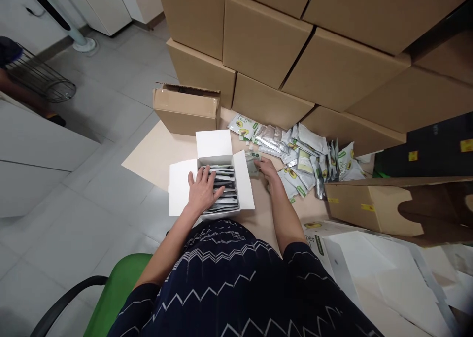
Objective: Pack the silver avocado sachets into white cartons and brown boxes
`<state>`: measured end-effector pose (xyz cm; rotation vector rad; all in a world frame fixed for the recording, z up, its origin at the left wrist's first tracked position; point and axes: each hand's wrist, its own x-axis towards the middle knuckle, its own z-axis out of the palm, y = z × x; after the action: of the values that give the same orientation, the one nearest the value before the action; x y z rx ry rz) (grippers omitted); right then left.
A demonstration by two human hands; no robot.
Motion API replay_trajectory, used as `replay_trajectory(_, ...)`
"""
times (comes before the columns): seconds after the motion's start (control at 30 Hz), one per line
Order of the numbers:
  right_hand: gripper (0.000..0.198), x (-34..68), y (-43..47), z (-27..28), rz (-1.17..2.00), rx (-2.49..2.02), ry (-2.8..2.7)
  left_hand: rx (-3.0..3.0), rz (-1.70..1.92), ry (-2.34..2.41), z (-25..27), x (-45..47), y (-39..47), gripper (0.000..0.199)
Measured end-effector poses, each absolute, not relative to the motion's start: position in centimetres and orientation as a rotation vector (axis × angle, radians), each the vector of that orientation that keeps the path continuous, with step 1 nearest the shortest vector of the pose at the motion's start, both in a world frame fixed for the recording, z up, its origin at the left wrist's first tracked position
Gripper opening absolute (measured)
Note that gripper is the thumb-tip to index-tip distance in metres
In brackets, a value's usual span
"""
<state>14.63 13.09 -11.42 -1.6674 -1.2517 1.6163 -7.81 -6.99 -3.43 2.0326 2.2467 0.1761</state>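
Observation:
An open white carton stands on the table in front of me, its flaps folded outward. Inside it, flat sachets are packed upright in a row. My left hand lies over the carton's left side with fingers spread, touching the tops of the sachets. Just beyond the right flap, my right hand has its fingers closed on the edge of a pale green and clear sachet. Right of that hand lies a loose pile of white and silver pouches, some printed with avocados.
Stacked brown cardboard boxes wall off the back of the table. A small open brown box sits behind the carton. An open cardboard box and flattened white cartons are on the right. A green chair stands at lower left.

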Motion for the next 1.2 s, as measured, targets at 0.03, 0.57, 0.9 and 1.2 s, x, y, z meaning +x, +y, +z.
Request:
replay_trajectory(0.03,0.025,14.8,13.3,-10.4,1.523,-1.584,-1.282,2.033,0.176,2.248,-3.4,-7.8,-7.0,0.06)
replay_trajectory(0.57,0.026,4.6,7.7,0.1,1.479,-0.779,-1.577,2.011,0.315,2.23,-3.7,-7.8,-7.0,0.058)
replay_trajectory(0.9,0.037,4.6,8.0,-1.6,1.314,-0.936,-2.217,1.995,0.319,2.226,-3.6,-7.8,-7.1,0.059)
replay_trajectory(1.2,0.033,1.7,7.8,0.6,0.657,-0.902,-3.043,1.982,0.259,2.229,-3.5,-7.7,-7.1,0.059)
